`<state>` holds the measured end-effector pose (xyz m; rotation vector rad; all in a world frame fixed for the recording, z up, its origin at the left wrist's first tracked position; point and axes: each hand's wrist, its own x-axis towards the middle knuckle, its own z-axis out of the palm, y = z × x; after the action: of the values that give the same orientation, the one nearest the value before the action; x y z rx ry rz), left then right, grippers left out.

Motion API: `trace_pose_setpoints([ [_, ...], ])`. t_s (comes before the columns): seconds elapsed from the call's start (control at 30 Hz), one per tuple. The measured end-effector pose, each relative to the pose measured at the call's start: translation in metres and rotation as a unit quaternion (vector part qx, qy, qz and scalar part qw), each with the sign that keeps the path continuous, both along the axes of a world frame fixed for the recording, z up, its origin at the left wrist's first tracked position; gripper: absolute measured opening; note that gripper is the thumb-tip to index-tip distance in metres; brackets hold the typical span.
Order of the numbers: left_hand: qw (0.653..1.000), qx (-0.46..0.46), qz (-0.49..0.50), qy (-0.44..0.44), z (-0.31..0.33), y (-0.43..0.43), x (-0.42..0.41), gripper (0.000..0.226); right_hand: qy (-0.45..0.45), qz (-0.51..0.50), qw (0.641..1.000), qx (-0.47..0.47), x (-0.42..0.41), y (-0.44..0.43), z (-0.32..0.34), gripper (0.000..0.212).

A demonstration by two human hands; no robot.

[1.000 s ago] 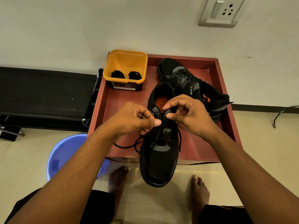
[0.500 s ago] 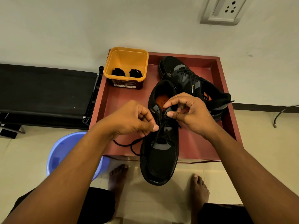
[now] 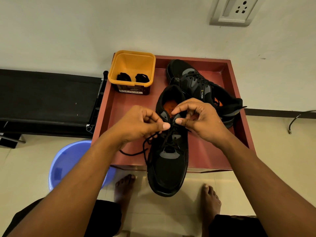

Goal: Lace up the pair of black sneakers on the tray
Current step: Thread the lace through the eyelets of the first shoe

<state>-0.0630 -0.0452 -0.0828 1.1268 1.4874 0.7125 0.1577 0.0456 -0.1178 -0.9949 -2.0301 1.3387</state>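
A black sneaker [image 3: 168, 168] lies on the red tray [image 3: 201, 151], its toe hanging over the tray's near edge. Its black lace [image 3: 136, 152] trails loose to the left. My left hand [image 3: 138, 124] pinches the lace at the shoe's upper left eyelets. My right hand [image 3: 200, 117] pinches the lace at the upper right eyelets, fingers curled over the tongue. The second black sneaker [image 3: 201, 86] lies laced at the tray's back right.
A yellow tub [image 3: 132, 65] with two black bundles stands at the tray's back left. A blue basin [image 3: 68, 165] sits on the floor to the left, beside a black bench [image 3: 46, 100]. My bare feet are below the tray. A wall socket [image 3: 234, 11] is above.
Both hands stay at the shoe's upper eyelets, working the lace with small finger shifts. The loose lace end on the left has shifted slightly.
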Motion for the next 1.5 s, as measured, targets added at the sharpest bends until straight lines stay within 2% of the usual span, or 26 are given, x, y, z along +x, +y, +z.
trace_pose_setpoints([
  [0.07, 1.000, -0.001, -0.026, 0.006, 0.000, 0.001, 0.000, 0.017, -0.001, 0.000, 1.000, -0.003, -0.001, 0.000, 0.000, 0.025],
  [0.17, 0.995, -0.034, -0.091, 0.013, 0.005, -0.001, -0.016, 0.019, 0.002, -0.003, 1.000, -0.009, 0.000, -0.001, 0.000, 0.024],
  [0.3, 1.000, -0.005, -0.020, -0.004, -0.001, -0.001, -0.003, 0.031, 0.000, -0.004, 1.000, -0.005, 0.001, 0.000, 0.000, 0.024],
  [0.37, 0.999, 0.003, -0.037, 0.011, -0.004, 0.001, -0.001, 0.020, 0.001, -0.005, 1.000, -0.008, 0.000, 0.000, 0.000, 0.024],
  [0.47, 0.993, -0.033, -0.112, 0.018, 0.001, -0.001, -0.018, 0.012, 0.005, -0.002, 1.000, -0.013, 0.001, -0.001, -0.001, 0.024],
  [0.53, 0.995, -0.031, -0.087, 0.021, 0.001, -0.002, -0.016, 0.018, 0.007, -0.003, 1.000, -0.015, 0.002, -0.001, -0.001, 0.024],
  [0.63, 0.999, 0.024, -0.018, 0.033, -0.004, 0.001, 0.000, 0.026, 0.009, -0.002, 1.000, -0.012, 0.002, 0.001, -0.001, 0.023],
  [0.8, 0.994, -0.015, -0.107, 0.028, 0.003, -0.001, -0.020, 0.020, 0.008, -0.003, 1.000, -0.021, 0.002, -0.001, -0.002, 0.023],
  [0.93, 0.998, 0.034, -0.037, 0.035, -0.002, -0.001, -0.003, 0.030, 0.005, -0.007, 1.000, -0.017, 0.002, 0.000, -0.002, 0.023],
  [1.07, 0.994, -0.004, -0.101, 0.029, 0.003, -0.001, -0.015, 0.016, 0.003, -0.005, 1.000, -0.021, 0.001, 0.000, -0.001, 0.023],
  [1.23, 0.999, 0.035, -0.032, 0.024, 0.002, -0.001, -0.007, 0.028, 0.001, -0.002, 1.000, -0.013, 0.002, -0.001, 0.000, 0.024],
  [1.3, 0.997, 0.031, -0.058, 0.026, 0.001, 0.000, -0.009, 0.024, -0.003, -0.001, 1.000, -0.012, 0.002, -0.001, 0.000, 0.023],
  [1.4, 0.991, -0.026, -0.132, 0.011, 0.006, -0.005, -0.031, 0.012, -0.017, 0.011, 1.000, -0.005, 0.004, 0.000, 0.003, 0.022],
  [1.5, 0.977, -0.084, -0.192, 0.045, 0.003, -0.010, -0.039, 0.011, -0.066, 0.052, 0.995, 0.049, 0.006, 0.002, 0.011, 0.024],
])
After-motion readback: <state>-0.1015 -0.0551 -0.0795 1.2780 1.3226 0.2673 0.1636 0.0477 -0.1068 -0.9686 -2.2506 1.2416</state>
